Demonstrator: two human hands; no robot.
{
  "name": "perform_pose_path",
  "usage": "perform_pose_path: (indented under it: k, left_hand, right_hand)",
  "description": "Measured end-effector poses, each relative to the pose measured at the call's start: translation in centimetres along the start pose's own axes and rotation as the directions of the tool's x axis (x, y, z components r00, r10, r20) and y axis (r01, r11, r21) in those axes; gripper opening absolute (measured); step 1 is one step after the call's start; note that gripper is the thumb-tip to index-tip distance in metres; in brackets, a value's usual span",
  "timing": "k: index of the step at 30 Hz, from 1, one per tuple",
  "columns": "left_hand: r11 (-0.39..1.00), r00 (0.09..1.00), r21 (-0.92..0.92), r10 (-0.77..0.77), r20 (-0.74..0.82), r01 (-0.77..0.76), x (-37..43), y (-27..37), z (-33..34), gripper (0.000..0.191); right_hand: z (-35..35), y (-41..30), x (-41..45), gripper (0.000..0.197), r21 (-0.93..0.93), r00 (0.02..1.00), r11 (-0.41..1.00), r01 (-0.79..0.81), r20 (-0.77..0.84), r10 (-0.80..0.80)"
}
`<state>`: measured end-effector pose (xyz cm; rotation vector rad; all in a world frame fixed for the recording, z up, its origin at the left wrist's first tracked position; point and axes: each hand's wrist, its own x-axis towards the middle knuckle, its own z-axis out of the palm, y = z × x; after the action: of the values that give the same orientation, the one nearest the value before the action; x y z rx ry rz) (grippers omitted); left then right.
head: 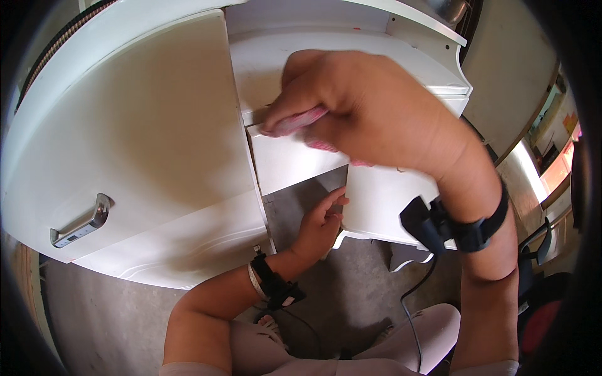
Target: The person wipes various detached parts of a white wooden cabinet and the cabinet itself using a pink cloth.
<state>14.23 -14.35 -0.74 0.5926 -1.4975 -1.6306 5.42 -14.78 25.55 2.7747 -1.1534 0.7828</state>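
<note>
My right hand (348,103) is raised over the desktop of a white dressing table (263,61), its fingers bent round a pink-and-white cloth (301,121). Parts of the cloth show between and below the fingers. Below it, a white drawer front (291,162) is partly covered by the hand. Lower down, my left hand (322,223) reaches to the opening under the drawer, its fingertips by the edge of a white cabinet panel (385,202). The left hand appears to hold nothing; its fingers are somewhat apart.
A large white cabinet door (160,122) with a metal handle (82,223) stands at the left. Cables hang from the black straps on both wrists. A black chair part (541,244) is at the right. Grey floor (117,315) shows below.
</note>
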Motion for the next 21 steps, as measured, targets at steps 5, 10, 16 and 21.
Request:
perform_pose_path:
  k: [5,10,16,21]
  left_hand:
    - [1.000,0.998,0.007,0.010,0.057,-0.010,0.1,-0.9,-0.2,0.059]
    - [0.999,0.999,0.034,0.030,0.017,-0.031,0.2,-1.4,0.1,0.051]
    - [1.000,1.000,-0.019,0.025,0.009,-0.025,0.8,-1.1,0.2,0.056]
    - [0.989,0.988,0.049,0.144,-0.047,-0.142,0.7,-1.4,-0.5,0.055]
  right_hand:
    - [-1.7,1.3,-0.3,0.029,0.297,0.962,0.918,-0.264,0.143,0.231]
    - [2.5,-1.3,1.2,0.013,-0.185,0.977,0.983,-0.002,-0.212,-0.038]
    - [2.1,-1.6,-1.1,0.011,-0.324,0.980,0.945,0.046,-0.167,-0.105]
    - [3.9,-0.5,-4.0,0.028,-0.606,0.959,0.782,-0.143,-0.280,-0.042]
